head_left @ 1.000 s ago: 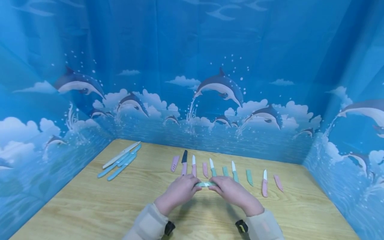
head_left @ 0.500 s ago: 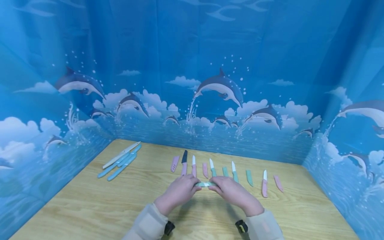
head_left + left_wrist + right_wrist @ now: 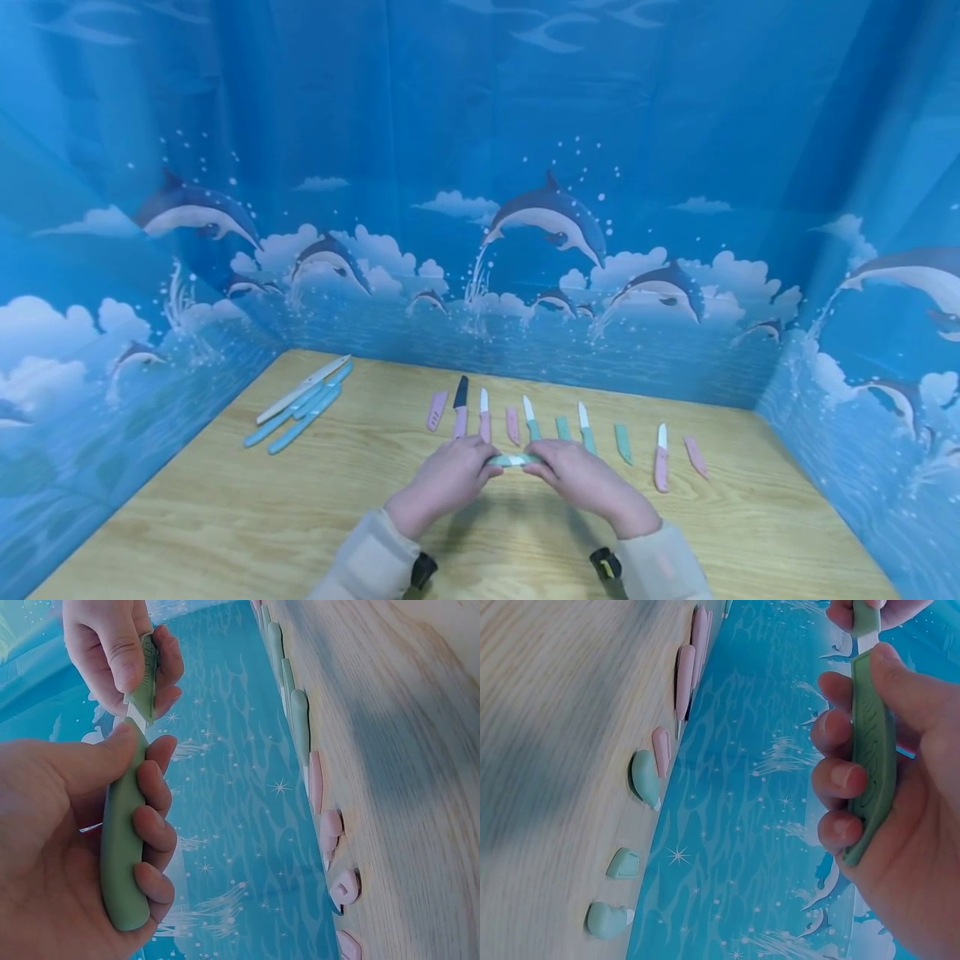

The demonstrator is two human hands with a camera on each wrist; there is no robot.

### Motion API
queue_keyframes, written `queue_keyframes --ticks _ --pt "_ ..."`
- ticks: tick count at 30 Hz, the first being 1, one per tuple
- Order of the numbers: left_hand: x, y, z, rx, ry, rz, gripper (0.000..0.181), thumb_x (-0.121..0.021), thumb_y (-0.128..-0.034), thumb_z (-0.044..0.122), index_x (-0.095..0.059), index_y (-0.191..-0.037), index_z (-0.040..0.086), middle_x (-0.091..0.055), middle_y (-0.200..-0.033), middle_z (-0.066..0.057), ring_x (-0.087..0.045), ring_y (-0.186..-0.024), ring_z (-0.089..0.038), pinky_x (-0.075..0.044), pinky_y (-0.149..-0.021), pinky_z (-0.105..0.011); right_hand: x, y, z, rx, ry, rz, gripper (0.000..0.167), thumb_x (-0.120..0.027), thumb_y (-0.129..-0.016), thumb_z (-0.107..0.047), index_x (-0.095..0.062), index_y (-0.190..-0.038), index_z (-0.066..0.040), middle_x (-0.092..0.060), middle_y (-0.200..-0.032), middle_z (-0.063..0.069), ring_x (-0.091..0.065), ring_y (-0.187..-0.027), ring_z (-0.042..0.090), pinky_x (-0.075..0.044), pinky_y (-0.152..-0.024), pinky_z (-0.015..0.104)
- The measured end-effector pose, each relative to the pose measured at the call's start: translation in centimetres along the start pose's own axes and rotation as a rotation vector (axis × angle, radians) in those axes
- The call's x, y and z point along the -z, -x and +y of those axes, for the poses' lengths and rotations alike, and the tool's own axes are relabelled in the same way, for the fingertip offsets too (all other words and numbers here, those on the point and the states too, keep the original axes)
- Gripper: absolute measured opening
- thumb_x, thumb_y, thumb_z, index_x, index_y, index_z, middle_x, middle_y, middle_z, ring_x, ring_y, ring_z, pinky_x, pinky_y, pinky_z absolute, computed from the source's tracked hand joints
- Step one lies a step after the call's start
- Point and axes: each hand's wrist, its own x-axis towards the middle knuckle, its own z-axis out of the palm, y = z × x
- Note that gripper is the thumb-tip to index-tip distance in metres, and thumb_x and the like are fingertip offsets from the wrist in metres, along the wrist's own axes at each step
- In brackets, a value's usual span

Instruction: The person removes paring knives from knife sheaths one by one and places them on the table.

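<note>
Above the table, my left hand (image 3: 446, 482) grips the green handle of a paring knife (image 3: 124, 847), fingers curled round it. My right hand (image 3: 588, 479) holds a green blade sheath (image 3: 874, 750) between thumb and fingers. A short strip of white blade shows between handle and sheath; the rest of the blade is hidden inside the sheath. Beyond the hands lie a pink knife with a dark blade (image 3: 461, 396), a pink paring knife (image 3: 484, 408), and two green paring knives (image 3: 529, 412) (image 3: 585, 425).
Pink sheaths (image 3: 437, 410) (image 3: 513, 425) and green sheaths (image 3: 563, 427) (image 3: 623, 443) lie among the knives. Farther right are another pink knife (image 3: 662, 462) and pink sheath (image 3: 696, 457). Several blue-handled knives and covers (image 3: 307, 408) are grouped at left. A dolphin-print curtain (image 3: 480, 208) surrounds the wooden table (image 3: 247, 517).
</note>
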Motion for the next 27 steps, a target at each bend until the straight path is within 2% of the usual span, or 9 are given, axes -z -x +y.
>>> queue_keyframes --ticks 19,27 --pt "0.12 -0.05 0.06 0.016 0.006 -0.018 0.022 -0.064 -0.0920 0.027 -0.070 -0.106 0.011 -0.067 -0.095 0.001 -0.061 -0.085 -0.011 -0.054 -0.076 -0.028 -0.09 0.08 0.27 -0.005 0.013 0.002 0.013 -0.058 -0.097 -0.023 -0.065 -0.100 -0.013 -0.064 -0.085 -0.009 -0.059 -0.075 0.004 -0.053 -0.070 0.027" --pt "0.21 0.02 0.00 0.019 0.007 -0.012 0.022 -0.064 -0.0921 0.028 -0.069 -0.106 0.011 -0.067 -0.095 0.002 -0.061 -0.085 -0.010 -0.054 -0.076 -0.028 0.19 0.12 0.27 0.029 0.024 0.018 0.017 -0.055 -0.098 -0.026 -0.065 -0.100 -0.012 -0.065 -0.085 -0.007 -0.060 -0.076 0.005 -0.054 -0.070 0.027"
